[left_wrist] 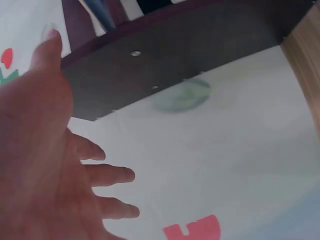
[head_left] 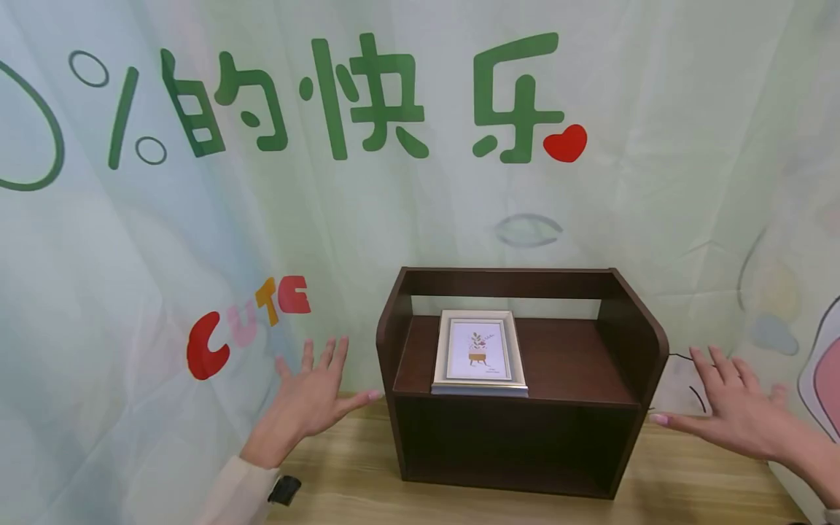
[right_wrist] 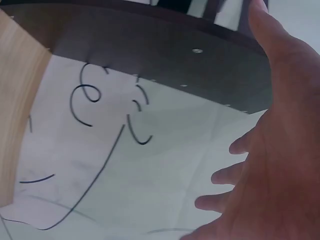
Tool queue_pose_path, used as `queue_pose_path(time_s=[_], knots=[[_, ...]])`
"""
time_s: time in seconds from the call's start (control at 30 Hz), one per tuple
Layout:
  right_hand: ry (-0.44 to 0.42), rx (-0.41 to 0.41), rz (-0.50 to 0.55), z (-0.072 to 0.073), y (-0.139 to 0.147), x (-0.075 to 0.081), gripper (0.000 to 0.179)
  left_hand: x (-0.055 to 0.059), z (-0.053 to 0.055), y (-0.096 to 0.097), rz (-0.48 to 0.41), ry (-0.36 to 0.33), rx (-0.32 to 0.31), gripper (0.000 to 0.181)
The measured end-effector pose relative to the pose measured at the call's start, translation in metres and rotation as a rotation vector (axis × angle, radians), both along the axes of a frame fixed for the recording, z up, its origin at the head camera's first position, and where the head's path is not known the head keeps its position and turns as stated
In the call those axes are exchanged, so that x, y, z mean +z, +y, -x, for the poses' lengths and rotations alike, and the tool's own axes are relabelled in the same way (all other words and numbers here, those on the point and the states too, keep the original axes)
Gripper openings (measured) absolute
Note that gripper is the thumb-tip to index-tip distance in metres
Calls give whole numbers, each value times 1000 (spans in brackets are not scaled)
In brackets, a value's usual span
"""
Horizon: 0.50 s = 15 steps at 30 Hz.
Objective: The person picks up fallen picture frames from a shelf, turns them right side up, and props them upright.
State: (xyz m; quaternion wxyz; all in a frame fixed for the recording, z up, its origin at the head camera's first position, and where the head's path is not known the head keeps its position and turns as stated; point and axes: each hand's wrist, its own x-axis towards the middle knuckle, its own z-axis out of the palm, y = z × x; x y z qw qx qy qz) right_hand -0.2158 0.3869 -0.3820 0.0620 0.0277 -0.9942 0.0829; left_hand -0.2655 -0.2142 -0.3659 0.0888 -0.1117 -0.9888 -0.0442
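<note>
A dark brown two-tier shelf [head_left: 564,364] stands on the wooden tabletop, its lower compartment facing forward. On its upper board lies a picture frame [head_left: 442,350] with a pale gold border and a print of a potted plant. To the left of the shelf my left hand [head_left: 313,397] is raised, fingers spread and thumb pointing at the side panel [left_wrist: 165,65]. My right hand [head_left: 748,408] mirrors it on the other side, fingers apart and thumb tip close to the right side panel [right_wrist: 165,55]. Neither hand holds anything.
Behind the shelf hangs a pale green curtain [head_left: 446,211] printed with green characters, a red heart and colored letters. The wooden tabletop [head_left: 348,474] extends under and around the shelf. A black band [head_left: 284,490] shows at the left wrist.
</note>
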Motion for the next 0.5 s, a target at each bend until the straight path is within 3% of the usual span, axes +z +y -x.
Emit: queue_pose_path(time_s=[0.13,0.23,0.37,0.5], knots=[[59,25,-46,-4,-6,9,126,5,-5,5,-25,118,-63,104],[89,47,-26,-11,-14,16,129,9,-9,9,-53,240,-132,91],[154,75,24,-20,-33,32,135,17,-14,17,-99,436,-232,78],[274,101,61,-29,-54,50,135,27,-19,26,-158,633,-338,63]])
